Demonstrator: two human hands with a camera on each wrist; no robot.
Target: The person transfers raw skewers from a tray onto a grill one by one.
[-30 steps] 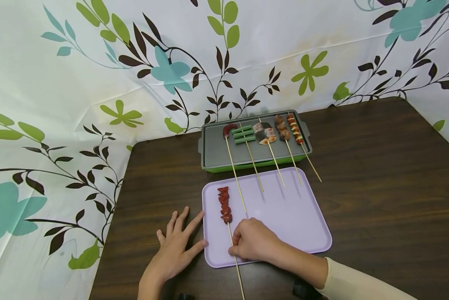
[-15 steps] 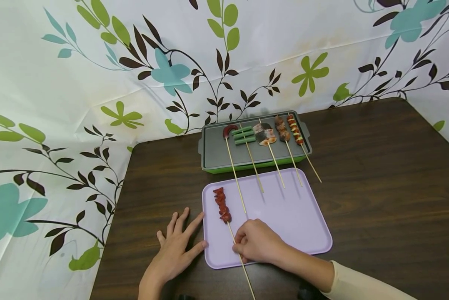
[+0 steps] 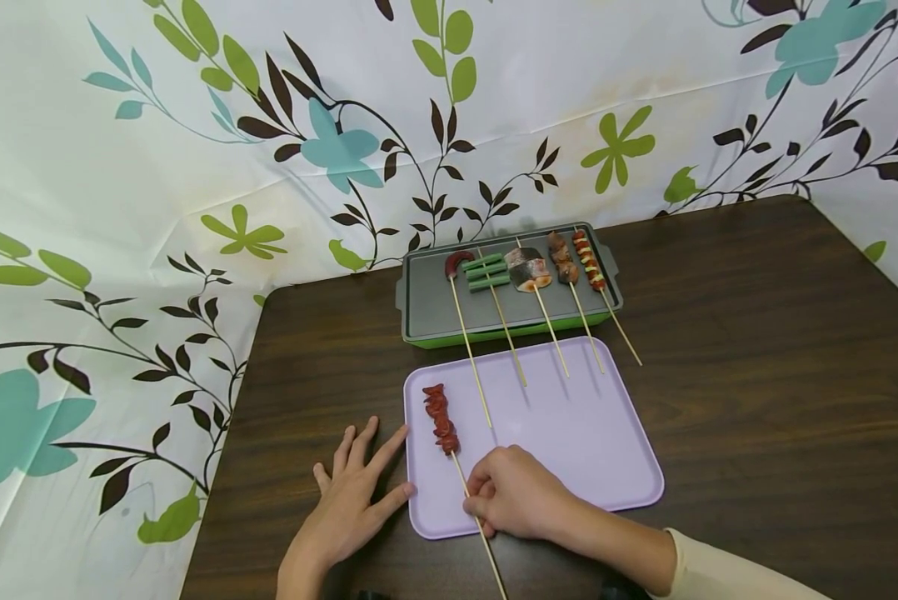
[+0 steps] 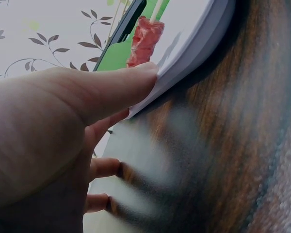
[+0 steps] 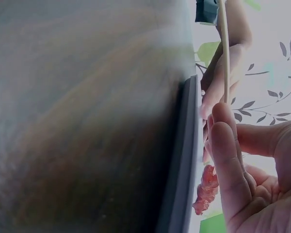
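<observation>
Between thumb and fingers my right hand (image 3: 520, 492) pinches the stick of a red meat skewer (image 3: 440, 419). The meat end points up and left over the left part of a lilac tray (image 3: 569, 442), and the stick's tail runs past the tray's near edge. In the right wrist view the stick (image 5: 225, 58) passes through the fingertips, with the red meat (image 5: 206, 189) beyond. My left hand (image 3: 355, 500) lies spread on the table, thumb and index finger touching the tray's left edge. In the left wrist view its thumb (image 4: 121, 87) is against the tray rim (image 4: 194, 53).
Behind the tray stands a green grill (image 3: 426, 312) with a grey top. Several skewers lie on it, among them a curved dark red piece (image 3: 458, 262), green stalks (image 3: 486, 272) and a fish piece (image 3: 528, 268); their sticks overhang toward the tray. A patterned cloth (image 3: 449, 125) hangs behind the table.
The skewer's meat end has swung left and come slightly nearer, while its stick tail has shifted right. My right hand has moved slightly right. My left hand has stayed in place.
</observation>
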